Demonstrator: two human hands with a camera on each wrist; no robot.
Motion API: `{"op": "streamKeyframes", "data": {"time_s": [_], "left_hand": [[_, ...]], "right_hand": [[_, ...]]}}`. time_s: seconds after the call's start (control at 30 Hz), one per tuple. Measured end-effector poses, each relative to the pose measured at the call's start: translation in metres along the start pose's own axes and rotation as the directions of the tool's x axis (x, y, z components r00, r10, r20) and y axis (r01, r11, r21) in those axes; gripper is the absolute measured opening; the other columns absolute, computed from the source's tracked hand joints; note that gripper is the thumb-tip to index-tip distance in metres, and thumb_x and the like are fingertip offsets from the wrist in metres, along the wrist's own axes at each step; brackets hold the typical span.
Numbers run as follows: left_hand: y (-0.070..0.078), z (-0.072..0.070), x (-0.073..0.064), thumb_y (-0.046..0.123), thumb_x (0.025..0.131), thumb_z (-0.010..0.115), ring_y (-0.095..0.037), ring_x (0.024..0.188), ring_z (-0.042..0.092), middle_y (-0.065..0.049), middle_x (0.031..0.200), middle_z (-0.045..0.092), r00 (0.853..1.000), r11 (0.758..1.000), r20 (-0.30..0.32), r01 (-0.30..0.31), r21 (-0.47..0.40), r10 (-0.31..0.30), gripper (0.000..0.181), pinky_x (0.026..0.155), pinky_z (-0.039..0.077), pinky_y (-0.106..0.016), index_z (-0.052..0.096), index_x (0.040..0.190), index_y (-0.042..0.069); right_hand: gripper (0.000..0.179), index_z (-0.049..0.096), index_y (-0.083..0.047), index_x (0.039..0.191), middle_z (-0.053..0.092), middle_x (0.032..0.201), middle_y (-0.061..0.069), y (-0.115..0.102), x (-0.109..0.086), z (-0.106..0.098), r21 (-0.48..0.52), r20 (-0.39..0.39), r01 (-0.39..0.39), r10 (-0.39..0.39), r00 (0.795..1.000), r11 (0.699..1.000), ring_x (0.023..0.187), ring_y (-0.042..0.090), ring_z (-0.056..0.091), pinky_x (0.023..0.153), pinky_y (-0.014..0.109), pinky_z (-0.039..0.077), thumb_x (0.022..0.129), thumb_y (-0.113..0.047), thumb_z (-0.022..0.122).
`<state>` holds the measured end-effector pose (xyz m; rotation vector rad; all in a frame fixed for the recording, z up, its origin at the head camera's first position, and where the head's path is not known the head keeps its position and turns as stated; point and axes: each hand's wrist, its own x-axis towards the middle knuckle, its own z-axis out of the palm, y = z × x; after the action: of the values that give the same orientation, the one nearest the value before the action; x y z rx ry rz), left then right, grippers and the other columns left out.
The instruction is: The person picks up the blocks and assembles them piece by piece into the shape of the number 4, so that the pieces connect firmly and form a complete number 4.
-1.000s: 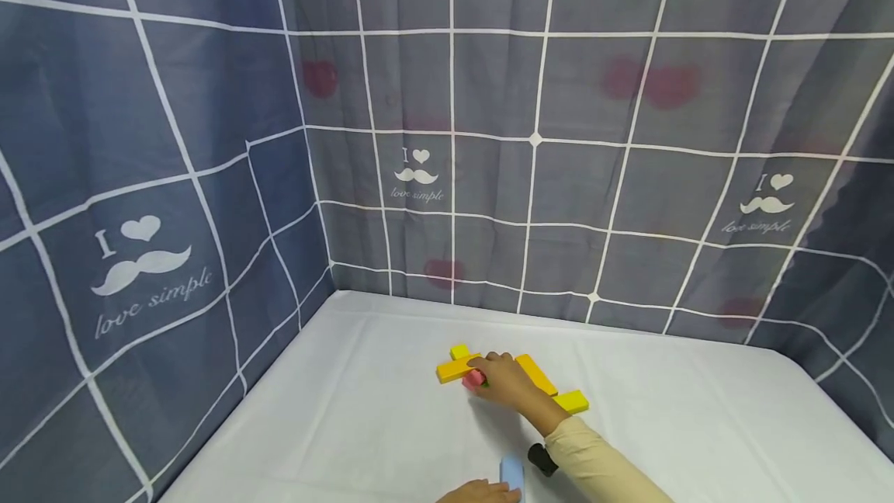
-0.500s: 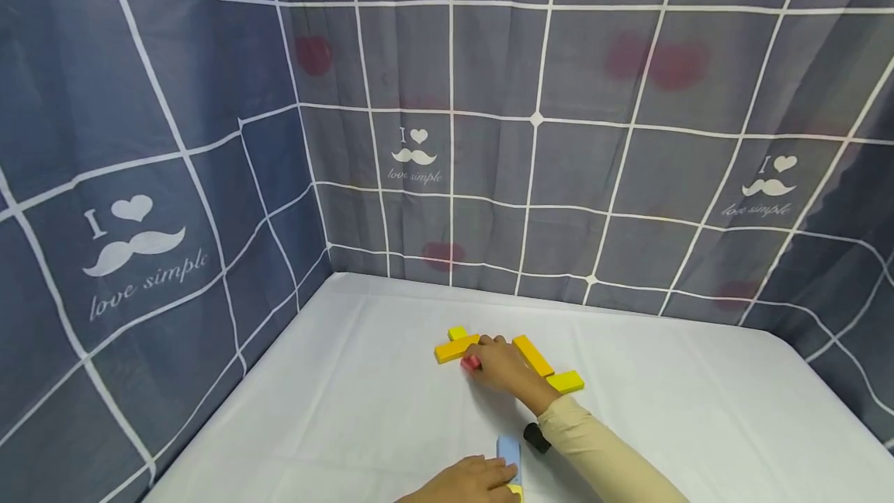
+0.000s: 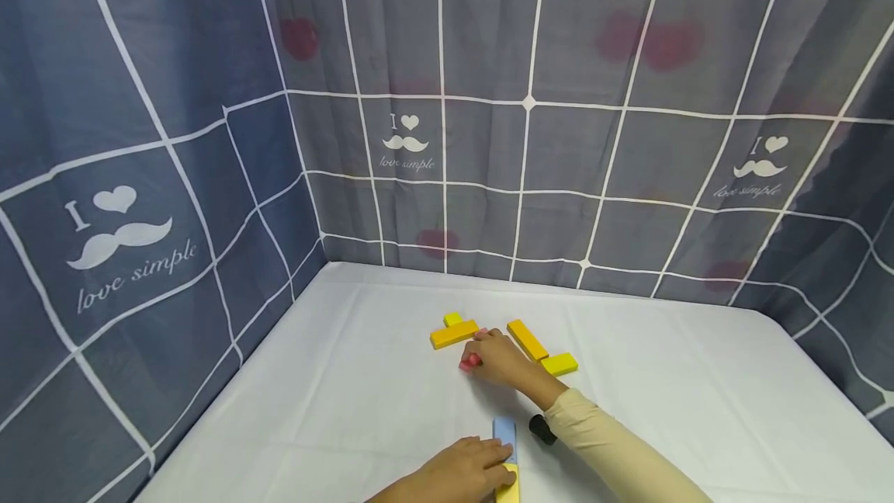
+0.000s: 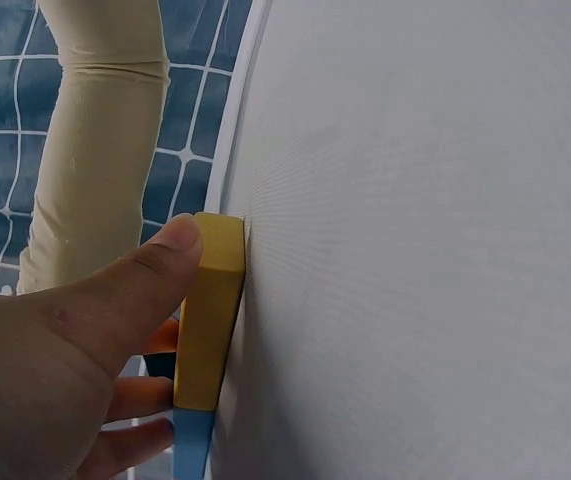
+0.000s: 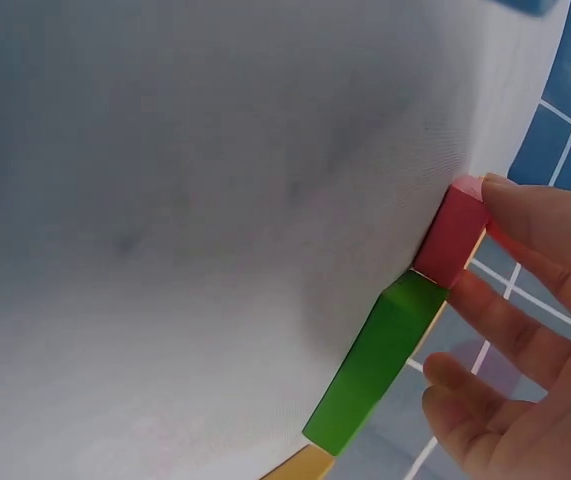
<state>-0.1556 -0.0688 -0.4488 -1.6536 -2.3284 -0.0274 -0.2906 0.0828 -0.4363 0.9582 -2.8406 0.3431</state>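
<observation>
My right hand (image 3: 497, 359) pinches a red block (image 5: 452, 232) between thumb and index finger; in the head view only part of that block shows beyond the fingers. A green block (image 5: 377, 362) lies end to end with it in the right wrist view, hidden by the hand from above. Nearer the body, my left hand (image 3: 464, 470) rests on two blocks in line, a light blue block (image 3: 504, 431) and a pale yellow block (image 3: 509, 485). Its thumb presses the yellow block's end in the left wrist view, and its fingertips touch along the row.
Beyond the right hand lie an orange block (image 3: 454, 334) touching a small yellow block (image 3: 452, 319), another orange block (image 3: 527, 341) and a yellow block (image 3: 561, 364). A black cylindrical piece (image 3: 541, 429) sits beside the right sleeve (image 3: 615, 449). Checked curtains (image 3: 489, 138) border the white table (image 3: 363, 379).
The head view has tilted downward, so more of the left hand and the pale yellow block show. The right hand has shifted slightly, exposing a bit of pink beside the left orange block.
</observation>
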Motion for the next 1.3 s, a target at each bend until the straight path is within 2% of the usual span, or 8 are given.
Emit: {"op": "streamKeyframes", "data": {"time_s": [0.17,0.27,0.4,0.5,0.73,0.8,0.97,1.3], "left_hand": [[-0.001,-0.002,0.001,0.055,0.09,0.051,-0.011,0.12,0.055,-0.001,0.128,0.06,0.998,0.999,0.061,0.022,-0.023,-0.021,0.042,0.095,0.047,-0.023,0.065,0.114,0.022],[-0.001,-0.003,0.002,0.051,0.092,0.051,-0.01,0.12,0.055,-0.001,0.128,0.06,0.997,0.999,0.07,0.025,-0.027,-0.023,0.038,0.095,0.047,-0.022,0.064,0.114,0.022],[0.0,-0.002,0.003,0.046,0.094,0.05,-0.009,0.118,0.056,-0.001,0.126,0.061,1.0,1.0,0.02,0.022,-0.015,-0.021,0.034,0.094,0.047,-0.022,0.066,0.111,0.022],[0.0,-0.002,0.003,0.048,0.094,0.049,-0.009,0.116,0.057,0.0,0.124,0.062,1.0,1.0,-0.009,0.027,-0.008,-0.027,0.035,0.092,0.048,-0.022,0.067,0.109,0.022],[0.001,-0.004,0.005,0.053,0.094,0.046,-0.008,0.118,0.055,0.001,0.128,0.059,0.994,0.996,0.087,0.066,-0.051,-0.062,0.043,0.095,0.047,-0.023,0.066,0.115,0.022],[0.001,-0.004,0.004,0.053,0.093,0.047,-0.007,0.116,0.056,0.001,0.127,0.06,0.996,0.998,0.069,0.061,-0.031,-0.058,0.043,0.095,0.047,-0.023,0.067,0.114,0.022],[0.002,-0.004,0.002,0.052,0.09,0.053,-0.008,0.11,0.059,0.001,0.122,0.061,0.999,0.999,-0.028,0.038,0.031,-0.037,0.039,0.095,0.046,-0.022,0.068,0.109,0.021],[0.004,-0.001,0.002,0.053,0.09,0.054,-0.007,0.106,0.059,0.001,0.12,0.061,0.998,0.999,-0.063,0.028,0.027,-0.026,0.039,0.095,0.046,-0.021,0.067,0.106,0.021]], "right_hand": [[0.008,0.072,-0.018,0.085,0.066,0.077,-0.005,0.0,-0.009,-0.004,-0.011,-0.002,0.047,-0.047,0.999,0.999,0.085,0.023,0.052,0.073,0.033,0.043,0.079,-0.019,0.076],[0.009,0.071,-0.019,0.084,0.065,0.079,-0.006,0.001,-0.016,-0.007,-0.011,-0.008,0.066,-0.066,0.998,0.998,0.083,0.02,0.051,0.072,0.032,0.042,0.077,-0.018,0.077],[0.007,0.072,-0.02,0.083,0.065,0.082,-0.006,0.003,-0.026,-0.012,0.003,-0.02,0.077,-0.077,0.997,0.997,0.087,0.021,0.052,0.089,0.046,0.044,0.078,-0.019,0.077],[0.005,0.072,-0.02,0.082,0.067,0.086,-0.006,0.003,-0.035,-0.015,0.023,-0.019,0.077,-0.077,0.997,0.997,0.095,0.024,0.053,0.1,0.059,0.036,0.079,-0.019,0.076],[0.006,0.075,-0.023,0.083,0.07,0.083,-0.011,0.003,-0.058,-0.02,0.03,-0.009,0.1,-0.099,0.995,0.995,0.101,0.029,0.055,0.084,0.051,0.04,0.078,-0.024,0.076],[0.008,0.076,-0.023,0.084,0.071,0.081,-0.014,0.004,-0.064,-0.022,0.043,-0.02,0.109,-0.108,0.994,0.993,0.104,0.032,0.055,0.084,0.053,0.038,0.077,-0.024,0.077],[0.012,0.077,-0.023,0.088,0.072,0.083,-0.013,0.007,-0.075,-0.025,0.055,-0.021,0.116,-0.115,0.993,0.992,0.108,0.038,0.056,0.084,0.06,0.038,0.076,-0.02,0.077],[0.018,0.077,-0.02,0.093,0.072,0.089,-0.01,0.007,-0.088,-0.029,0.134,0.017,0.083,-0.086,0.996,0.987,0.109,0.038,0.054,0.085,0.061,0.035,0.078,-0.012,0.074]]}}
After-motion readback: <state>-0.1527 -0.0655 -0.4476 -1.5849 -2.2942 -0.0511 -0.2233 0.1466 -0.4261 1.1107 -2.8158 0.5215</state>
